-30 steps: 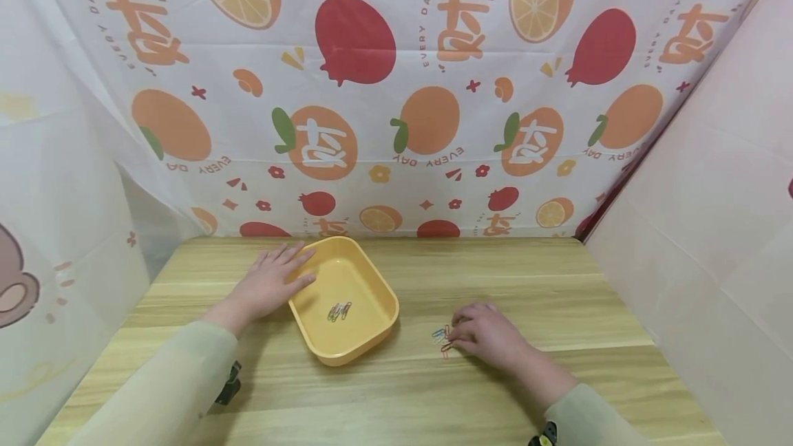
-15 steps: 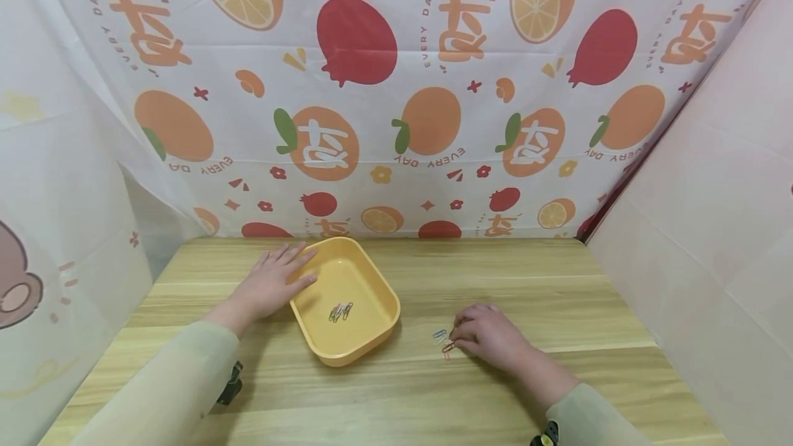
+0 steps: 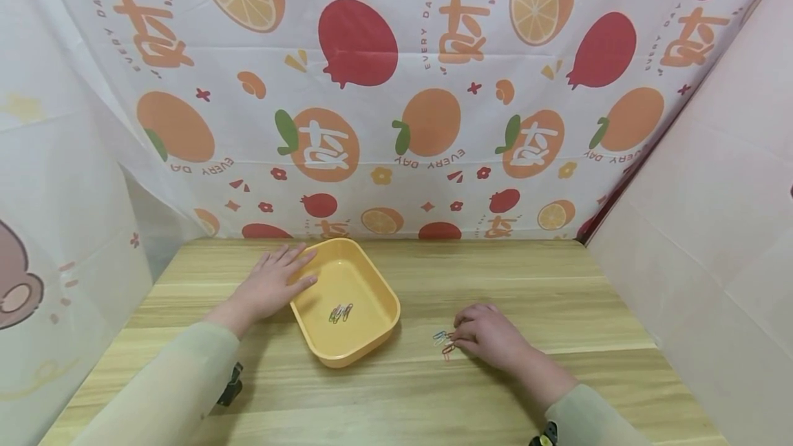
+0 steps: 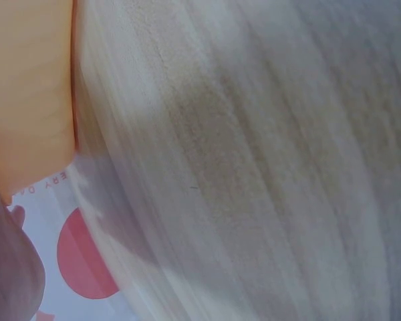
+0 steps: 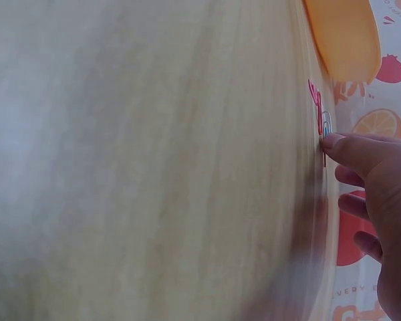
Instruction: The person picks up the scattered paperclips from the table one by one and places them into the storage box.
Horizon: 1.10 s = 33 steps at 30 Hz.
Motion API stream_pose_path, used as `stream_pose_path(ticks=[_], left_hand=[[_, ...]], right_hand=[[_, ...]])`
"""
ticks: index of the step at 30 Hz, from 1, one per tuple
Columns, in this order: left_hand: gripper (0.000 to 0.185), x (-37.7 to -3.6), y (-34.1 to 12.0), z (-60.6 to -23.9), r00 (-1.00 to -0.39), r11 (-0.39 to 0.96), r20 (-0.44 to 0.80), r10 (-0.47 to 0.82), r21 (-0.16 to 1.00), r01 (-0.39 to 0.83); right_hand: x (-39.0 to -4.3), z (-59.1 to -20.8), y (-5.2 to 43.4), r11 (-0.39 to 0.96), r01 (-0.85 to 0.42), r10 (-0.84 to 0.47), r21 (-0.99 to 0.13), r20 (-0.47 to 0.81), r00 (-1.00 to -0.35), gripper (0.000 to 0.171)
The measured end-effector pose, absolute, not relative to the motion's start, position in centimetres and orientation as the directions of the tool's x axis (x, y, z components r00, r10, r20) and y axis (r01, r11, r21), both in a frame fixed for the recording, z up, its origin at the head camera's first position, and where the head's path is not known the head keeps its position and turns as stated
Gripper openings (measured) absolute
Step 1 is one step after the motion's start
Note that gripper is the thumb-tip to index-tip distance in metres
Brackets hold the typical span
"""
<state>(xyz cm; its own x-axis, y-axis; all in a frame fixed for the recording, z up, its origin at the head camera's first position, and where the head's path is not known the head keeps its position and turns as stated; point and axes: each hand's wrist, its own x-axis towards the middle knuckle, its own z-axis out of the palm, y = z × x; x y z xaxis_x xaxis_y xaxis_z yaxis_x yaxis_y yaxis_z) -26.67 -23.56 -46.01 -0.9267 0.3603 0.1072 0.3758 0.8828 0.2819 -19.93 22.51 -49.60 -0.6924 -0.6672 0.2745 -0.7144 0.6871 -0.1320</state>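
My left hand (image 3: 269, 284) lies with spread fingers over the left rim of a yellow plastic tray (image 3: 374, 343), thumb reaching inside. Several coloured paper clips (image 3: 341, 313) lie in a small bunch on the tray's floor. To the tray's right, my right hand (image 3: 486, 336) is down at the tabletop, thumb and fingertips right at a loose group of paper clips. Among these are a blue clip (image 3: 439, 335) and a red clip (image 3: 448, 349). In the right wrist view the thumb (image 5: 334, 140) overlaps the clips; I cannot tell whether it pinches one.
The wooden table (image 3: 396, 408) runs back to a fruit-printed curtain (image 3: 421, 198). Pale curtains hang along both sides, the right one (image 3: 712, 246) rising from the table's right edge. A dark strap (image 3: 230, 385) shows under the left sleeve.
The right fingertips have shifted slightly among the clips, and a reddish clip beside them, mostly hidden half a second ago, shows again. The left hand and tray have stayed put.
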Motion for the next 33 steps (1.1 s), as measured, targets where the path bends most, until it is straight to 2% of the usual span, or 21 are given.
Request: stream_pose_path(ticks=[10, 19, 28, 33], left_hand=[[0.067, -26.8, -23.6, -46.2, -0.926, 0.88, 0.118, 0.359, 0.287, 0.378], [0.068, -26.7, -23.6, -46.1, -0.926, 0.883, 0.113, 0.36, 0.279, 0.378], [0.075, -26.9, -23.6, -46.2, -0.929, 0.885, 0.094, 0.359, 0.282, 0.371], [0.071, -26.8, -23.6, -46.1, -0.928, 0.885, 0.101, 0.359, 0.279, 0.373]], right_hand=[[-20.2, -49.1, 22.6, 0.688, -0.714, -0.66, -0.129, 0.297, -0.69, 0.004], [-20.3, -48.3, 22.4, 0.715, -0.685, -0.637, -0.14, 0.274, -0.721, 0.007], [-21.0, -47.0, 21.8, 0.685, -0.723, -0.662, -0.092, 0.336, -0.67, 0.006], [-21.5, -46.3, 21.4, 0.693, -0.714, -0.658, -0.1, 0.314, -0.684, 0.006]])
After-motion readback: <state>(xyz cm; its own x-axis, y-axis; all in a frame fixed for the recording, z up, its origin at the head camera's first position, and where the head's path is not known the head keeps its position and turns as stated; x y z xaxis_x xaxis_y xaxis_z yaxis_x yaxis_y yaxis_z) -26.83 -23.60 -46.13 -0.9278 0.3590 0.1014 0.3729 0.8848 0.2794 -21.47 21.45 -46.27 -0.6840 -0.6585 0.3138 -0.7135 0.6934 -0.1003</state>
